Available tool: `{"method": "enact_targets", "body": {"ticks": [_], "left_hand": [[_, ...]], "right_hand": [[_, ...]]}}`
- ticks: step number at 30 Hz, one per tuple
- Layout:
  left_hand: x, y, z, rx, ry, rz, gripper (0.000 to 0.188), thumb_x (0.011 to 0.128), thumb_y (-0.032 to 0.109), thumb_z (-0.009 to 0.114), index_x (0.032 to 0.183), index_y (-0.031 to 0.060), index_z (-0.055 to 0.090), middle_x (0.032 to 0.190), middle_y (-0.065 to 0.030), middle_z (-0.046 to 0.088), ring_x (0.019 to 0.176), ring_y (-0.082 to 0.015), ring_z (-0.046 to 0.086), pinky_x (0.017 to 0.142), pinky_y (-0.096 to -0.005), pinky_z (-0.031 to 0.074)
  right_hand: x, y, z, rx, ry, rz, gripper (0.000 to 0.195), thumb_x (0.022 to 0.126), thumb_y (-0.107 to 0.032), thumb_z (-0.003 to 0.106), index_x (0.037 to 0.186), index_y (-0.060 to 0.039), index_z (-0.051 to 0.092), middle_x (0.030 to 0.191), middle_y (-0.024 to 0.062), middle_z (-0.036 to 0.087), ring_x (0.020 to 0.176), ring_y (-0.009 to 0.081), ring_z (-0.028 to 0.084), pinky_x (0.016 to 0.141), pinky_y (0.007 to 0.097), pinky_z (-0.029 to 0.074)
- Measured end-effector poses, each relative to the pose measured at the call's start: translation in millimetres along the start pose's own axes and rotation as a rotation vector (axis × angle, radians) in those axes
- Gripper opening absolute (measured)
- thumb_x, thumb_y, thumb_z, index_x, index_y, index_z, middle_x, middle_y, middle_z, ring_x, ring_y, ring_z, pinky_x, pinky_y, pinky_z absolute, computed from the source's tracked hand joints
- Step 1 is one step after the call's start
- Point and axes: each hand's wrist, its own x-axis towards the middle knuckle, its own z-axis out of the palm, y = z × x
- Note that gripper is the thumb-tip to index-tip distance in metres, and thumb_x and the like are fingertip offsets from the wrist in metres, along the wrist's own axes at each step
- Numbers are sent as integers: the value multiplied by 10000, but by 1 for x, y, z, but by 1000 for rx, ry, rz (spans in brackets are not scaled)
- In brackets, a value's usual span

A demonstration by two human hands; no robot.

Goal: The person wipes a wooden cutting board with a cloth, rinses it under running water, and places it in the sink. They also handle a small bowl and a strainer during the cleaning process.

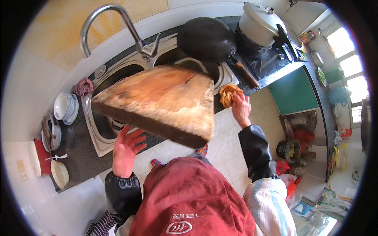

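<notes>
A thick wooden cutting board (165, 97), wet-looking and dark along its side, spans the double-bowl sink and covers much of it. Its outline is blurred, and what supports it is hidden. Just below its near left edge is my left hand (127, 150), palm up with the fingers apart and nothing in it; whether a fingertip touches the board cannot be told. To the right of the board, my right hand (242, 107) grips a crumpled orange-brown cloth (229, 93). Part of the stainless steel sink (92, 129) shows around the board.
A chrome faucet (130, 22) arches behind the sink. A black wok (205, 38) with a wooden handle overlaps the sink's right bowl. Beyond it, a pressure cooker (258, 28) stands on the stove. Stacked bowls (63, 106) and a pink rag (83, 87) lie left.
</notes>
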Motion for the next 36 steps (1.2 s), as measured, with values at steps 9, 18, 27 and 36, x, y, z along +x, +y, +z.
{"method": "enact_targets", "body": {"ticks": [9, 18, 27, 36], "left_hand": [[21, -17, 79, -191, 150, 44, 693, 863, 473, 549, 1382, 91, 293, 1366, -56, 404, 1236, -205, 404, 1004, -404, 346], [49, -8, 111, -247, 371, 69, 582, 915, 396, 499, 1364, 76, 311, 1359, -63, 397, 1239, -218, 385, 1021, -386, 312], [62, 7, 123, -201, 559, 25, 526, 867, 357, 585, 1297, 104, 419, 1262, -30, 488, 1164, -207, 450, 978, -376, 357], [31, 20, 126, -222, 621, -114, 505, 776, 184, 583, 1243, 55, 439, 1204, -80, 517, 1120, -252, 473, 966, -399, 367]], "right_hand": [[51, 17, -4, 63, -181, 9, 294, 736, -83, 533, 1009, -96, 641, 1022, 93, 566, 1016, 311, 475, 792, 456, 425], [105, 8, 16, -18, -332, -147, 238, 727, -139, 592, 947, -62, 637, 1024, 125, 557, 1054, 303, 446, 774, 456, 354], [65, -3, 1, 159, -359, -214, 308, 734, -92, 571, 1040, -95, 610, 1069, 80, 536, 1063, 279, 436, 814, 451, 380], [69, 0, 8, 168, -294, -178, 257, 745, -82, 569, 994, -102, 630, 1045, 73, 556, 1035, 278, 473, 832, 441, 418]]}}
